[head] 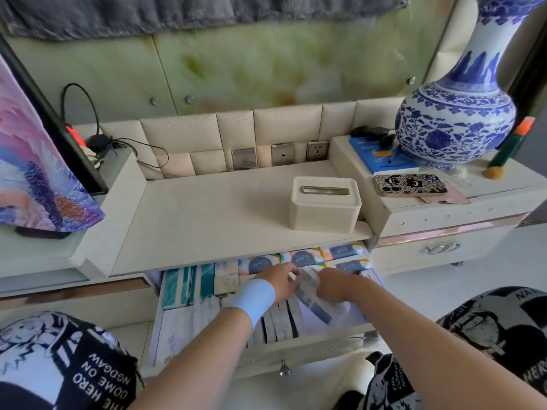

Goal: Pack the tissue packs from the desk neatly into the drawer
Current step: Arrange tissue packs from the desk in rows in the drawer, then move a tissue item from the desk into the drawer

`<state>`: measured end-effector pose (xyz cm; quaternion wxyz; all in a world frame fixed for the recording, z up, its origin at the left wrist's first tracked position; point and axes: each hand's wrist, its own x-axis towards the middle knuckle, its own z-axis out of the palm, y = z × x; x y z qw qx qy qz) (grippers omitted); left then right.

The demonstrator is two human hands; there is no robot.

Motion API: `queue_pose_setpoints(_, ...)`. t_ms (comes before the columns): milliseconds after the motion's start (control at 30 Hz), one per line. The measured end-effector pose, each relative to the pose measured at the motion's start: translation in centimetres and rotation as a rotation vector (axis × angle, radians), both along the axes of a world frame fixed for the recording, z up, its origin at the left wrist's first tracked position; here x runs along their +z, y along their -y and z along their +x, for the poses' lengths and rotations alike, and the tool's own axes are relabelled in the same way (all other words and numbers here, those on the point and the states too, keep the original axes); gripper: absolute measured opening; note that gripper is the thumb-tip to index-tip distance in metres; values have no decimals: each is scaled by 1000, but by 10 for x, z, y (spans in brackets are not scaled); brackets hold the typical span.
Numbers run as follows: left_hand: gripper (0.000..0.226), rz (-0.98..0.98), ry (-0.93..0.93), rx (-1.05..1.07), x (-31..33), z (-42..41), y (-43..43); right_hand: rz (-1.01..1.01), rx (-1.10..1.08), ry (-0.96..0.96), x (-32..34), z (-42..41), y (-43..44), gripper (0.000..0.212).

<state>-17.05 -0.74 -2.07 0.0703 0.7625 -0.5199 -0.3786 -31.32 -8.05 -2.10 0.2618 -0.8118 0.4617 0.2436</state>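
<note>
Here, largest to smallest:

Surface: the cream desk surface [213, 208] carries one cream rectangular tissue box with a metal slot [325, 204]; no loose tissue packs show on it, so the packing looks close to finished.

Drawer: the open white drawer [266, 349] sits just under the surface edge and is nearly full. The free gap I can see is at its right front, beneath the hands.

Packs already stowed: at least five pastel packs with round dark-blue labels [302, 258] lie along the back; about three teal packs [180, 287] stand at the left; several grey-and-white packs on edge [279, 321] fill the front middle. Exact totals are hidden by the arms.

Pack in hand: one clear-wrapped blue-and-white tissue pack [310, 294] lies between the two hands, its long axis running from back-left to front-right, over the right part of the drawer.

Left hand: the left hand [279, 284], with a pale blue wristband, closes its grip on the pack's back-left end.

Right hand: the right hand [336, 284] pinches the same pack from the right side. Both are equally near; the gap lies below and towards the front right.

Next move, as I judge it: turn the pack to line up with its neighbours and press it down.
</note>
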Motion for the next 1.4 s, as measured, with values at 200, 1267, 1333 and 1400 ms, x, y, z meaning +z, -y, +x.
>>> queue_pose_setpoints(200,78,-51,375,-286,-39,2,-11,-1,-59,-87,-19,6,-6,38)
queue_pose_setpoints(1267,36,-129,309,-231,-16,17,16,-178,-132,187,-29,20,-4,33)
queue_pose_setpoints(1333,29,-261,262,-170,1,22,32,-282,-234,335,-9,21,13,31)
queue_pose_setpoints(1400,25,-382,231,-113,18,27,49,-413,-244,460,11,21,34,31)
